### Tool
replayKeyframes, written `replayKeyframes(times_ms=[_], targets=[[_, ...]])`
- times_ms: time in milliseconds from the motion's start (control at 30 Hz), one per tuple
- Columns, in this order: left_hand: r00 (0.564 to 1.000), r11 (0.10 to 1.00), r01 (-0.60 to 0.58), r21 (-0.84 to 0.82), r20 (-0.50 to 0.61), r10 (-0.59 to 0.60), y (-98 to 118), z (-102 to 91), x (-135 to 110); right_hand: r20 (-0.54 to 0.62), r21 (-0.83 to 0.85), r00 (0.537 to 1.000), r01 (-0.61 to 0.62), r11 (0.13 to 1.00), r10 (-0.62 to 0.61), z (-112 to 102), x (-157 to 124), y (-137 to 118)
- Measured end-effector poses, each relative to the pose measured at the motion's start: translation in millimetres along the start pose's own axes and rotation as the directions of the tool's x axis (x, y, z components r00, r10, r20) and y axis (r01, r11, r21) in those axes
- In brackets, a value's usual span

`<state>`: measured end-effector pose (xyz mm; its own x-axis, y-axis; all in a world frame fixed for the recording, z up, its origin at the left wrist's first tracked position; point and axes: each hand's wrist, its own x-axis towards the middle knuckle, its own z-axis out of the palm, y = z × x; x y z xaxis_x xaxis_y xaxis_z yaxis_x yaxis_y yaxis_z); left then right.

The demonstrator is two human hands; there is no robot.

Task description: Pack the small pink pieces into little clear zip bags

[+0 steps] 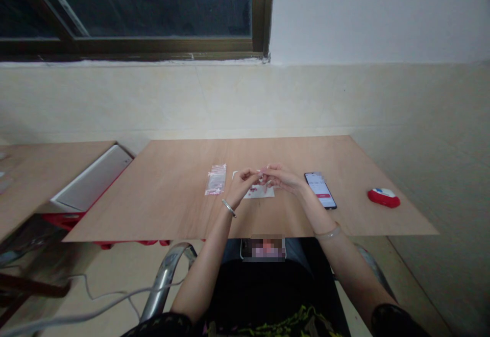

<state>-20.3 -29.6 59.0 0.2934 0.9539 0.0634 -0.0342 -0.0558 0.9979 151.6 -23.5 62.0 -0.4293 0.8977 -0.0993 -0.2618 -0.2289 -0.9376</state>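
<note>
Bare left hand (242,183), bare right hand (286,177) meet at fingertips, likely for fine control, above white red-marked flat sheet (261,193); can't tell grip or contents.

I see a wooden desk (184,217) with clear plastic bags (216,179) left of its middle, a partly hidden white sheet (262,193) midway, then a lit phone (320,190) and, near the right edge, a red-and-white object (384,197).

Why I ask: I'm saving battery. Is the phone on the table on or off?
On: the phone has a lit screen, mostly white, with a red bar low down.
</note>
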Motion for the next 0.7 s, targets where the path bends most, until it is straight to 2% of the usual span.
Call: replayKeyframes(times_ms=[167,300,400,567,700], targets=[[0.989,0.998,0.064,-0.011,0.138,-0.062,8.7,3.1,2.6,0.110,-0.067,0.994,-0.020,0.998,0.027,3.9,-3.9,-7.4],[0.979,0.988,-0.012,0.151,0.205,-0.020,10.3,7.1,4.9,0.082,-0.150,0.996,-0.001,0.989,0.014,6.8,-5.7,-8.1],[0.988,0.955,-0.076,0.286,0.147,0.035,8.3,8.4,5.2,0.011,-0.194,1.000,0.018,0.981,-0.016,8.7,-6.5,-5.8],[0.993,0.875,-0.119,0.469,0.066,0.100,3.7,11.9,3.5,-0.101,-0.278,0.994,-0.001,0.960,-0.028,14.6,-4.3,-2.2],[0.980,0.797,-0.111,0.593,-0.069,0.188,3.2,20.5,2.3,-0.183,-0.413,0.976,0.034,0.910,-0.120,17.9,2.4,1.9]])
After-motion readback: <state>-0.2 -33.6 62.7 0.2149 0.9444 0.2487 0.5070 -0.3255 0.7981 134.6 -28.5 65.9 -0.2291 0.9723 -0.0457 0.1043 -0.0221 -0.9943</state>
